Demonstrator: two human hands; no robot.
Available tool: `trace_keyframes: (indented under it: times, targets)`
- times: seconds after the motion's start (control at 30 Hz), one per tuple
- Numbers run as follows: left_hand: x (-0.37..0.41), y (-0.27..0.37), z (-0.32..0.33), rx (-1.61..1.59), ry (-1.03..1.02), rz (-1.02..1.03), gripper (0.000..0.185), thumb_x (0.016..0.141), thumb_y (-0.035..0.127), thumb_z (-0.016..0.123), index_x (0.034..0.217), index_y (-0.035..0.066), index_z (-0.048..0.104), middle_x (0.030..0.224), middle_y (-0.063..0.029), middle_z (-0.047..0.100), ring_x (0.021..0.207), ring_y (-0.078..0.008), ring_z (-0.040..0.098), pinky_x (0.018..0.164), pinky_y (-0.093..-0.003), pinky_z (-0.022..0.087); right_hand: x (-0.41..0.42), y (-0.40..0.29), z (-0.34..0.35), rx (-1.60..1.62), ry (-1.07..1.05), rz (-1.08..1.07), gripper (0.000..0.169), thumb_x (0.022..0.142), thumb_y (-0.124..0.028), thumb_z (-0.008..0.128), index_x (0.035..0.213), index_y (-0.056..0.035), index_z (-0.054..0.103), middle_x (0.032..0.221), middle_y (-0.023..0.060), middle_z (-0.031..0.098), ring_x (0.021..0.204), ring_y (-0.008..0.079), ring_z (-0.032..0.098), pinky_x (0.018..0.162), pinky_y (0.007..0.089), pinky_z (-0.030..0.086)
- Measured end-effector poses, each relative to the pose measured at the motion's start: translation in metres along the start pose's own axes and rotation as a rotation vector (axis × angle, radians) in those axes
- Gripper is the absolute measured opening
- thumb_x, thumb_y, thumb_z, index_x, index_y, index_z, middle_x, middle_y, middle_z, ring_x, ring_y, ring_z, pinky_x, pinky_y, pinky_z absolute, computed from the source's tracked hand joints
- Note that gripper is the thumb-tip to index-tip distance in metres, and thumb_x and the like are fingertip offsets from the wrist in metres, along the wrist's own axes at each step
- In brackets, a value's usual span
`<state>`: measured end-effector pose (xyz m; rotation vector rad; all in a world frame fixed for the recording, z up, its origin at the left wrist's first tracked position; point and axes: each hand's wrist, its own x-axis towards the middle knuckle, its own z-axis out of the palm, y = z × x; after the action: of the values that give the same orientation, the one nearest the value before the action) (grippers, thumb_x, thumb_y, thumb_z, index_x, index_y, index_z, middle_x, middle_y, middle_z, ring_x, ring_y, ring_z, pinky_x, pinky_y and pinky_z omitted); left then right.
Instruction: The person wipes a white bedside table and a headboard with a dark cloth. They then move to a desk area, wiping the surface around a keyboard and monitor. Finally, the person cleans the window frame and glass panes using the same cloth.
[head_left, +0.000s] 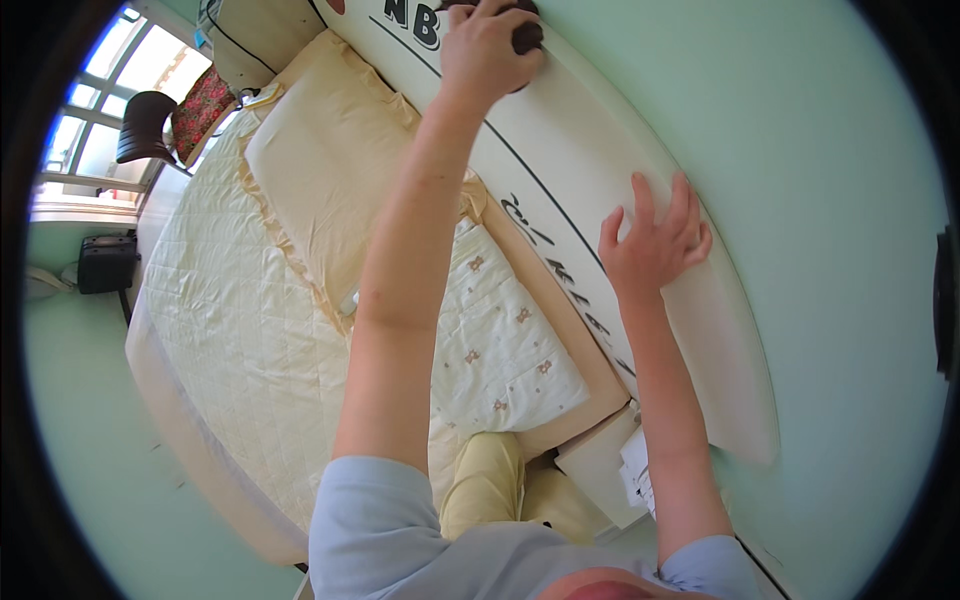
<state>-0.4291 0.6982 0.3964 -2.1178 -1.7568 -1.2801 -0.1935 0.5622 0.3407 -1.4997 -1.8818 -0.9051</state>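
Observation:
My left hand (486, 54) is stretched up to the top of the view and grips a dark brown item (528, 36), perhaps a cloth; its full shape is hidden by my fingers. It is pressed against a white headboard (570, 120) with black lettering and a dark line across it. Lower down, my right hand (654, 244) has its fingers apart and holds nothing. Its fingertips are at the headboard's smooth upper band, close to the curved top edge; whether the palm touches cannot be told.
Below the headboard is a bed with a quilted cream cover (217, 300), a frilled pillow (330, 165) and a folded bear-print quilt (502, 337). One knee (484, 472) is on or against the bed. A pale bedside cabinet (600, 465) and a brown chair (144, 127) flank it.

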Motion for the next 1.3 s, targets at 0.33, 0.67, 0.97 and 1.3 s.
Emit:
trace_keyframes:
  times: [0.33,0.67,0.97,1.3]
  targets:
    - [-0.097,0.158,0.006,-0.046,-0.051,-0.002,0.045,0.064,0.02,0.072,0.109,0.022,0.07,0.127,0.0022,0.058,0.115,-0.0353,0.048,0.093,-0.0414,0.05,-0.01,0.026,-0.07,0.629,-0.042,0.111,0.04,0.078,-0.012,0.063,0.118,-0.0119,0.057,0.142,0.0157,0.042,0.13,0.0327,0.041,0.107,0.0553,0.025]
    - [-0.191,0.313,0.013,-0.119,0.0,0.117,0.049,0.06,0.016,0.072,0.109,0.016,0.067,0.12,-0.0037,0.059,0.103,-0.0357,0.05,0.09,-0.0421,0.047,-0.167,0.148,-0.227,0.669,-0.1,0.424,0.029,0.078,0.004,0.058,0.106,-0.0035,0.062,0.134,0.0166,0.049,0.125,0.0382,0.045,0.103,0.0458,0.038]
    - [-0.289,0.481,0.001,-0.279,-0.234,0.194,0.06,0.057,0.018,0.076,0.115,0.015,0.063,0.125,-0.004,0.053,0.107,-0.0315,0.047,0.078,-0.0425,0.043,-0.205,0.209,-0.318,0.635,-0.03,0.505,0.023,0.084,0.001,0.056,0.106,-0.0016,0.061,0.131,0.0165,0.051,0.121,0.0349,0.048,0.098,0.0444,0.041]
    - [-0.343,0.539,0.001,-0.935,-0.186,0.069,0.056,0.058,0.006,0.071,0.113,0.013,0.065,0.125,-0.0077,0.058,0.109,-0.0348,0.049,0.093,-0.0441,0.044,-0.219,0.251,-0.366,0.591,0.076,0.574,0.018,0.089,-0.004,0.057,0.107,-0.0026,0.062,0.13,0.0152,0.051,0.12,0.0326,0.049,0.098,0.0419,0.042]
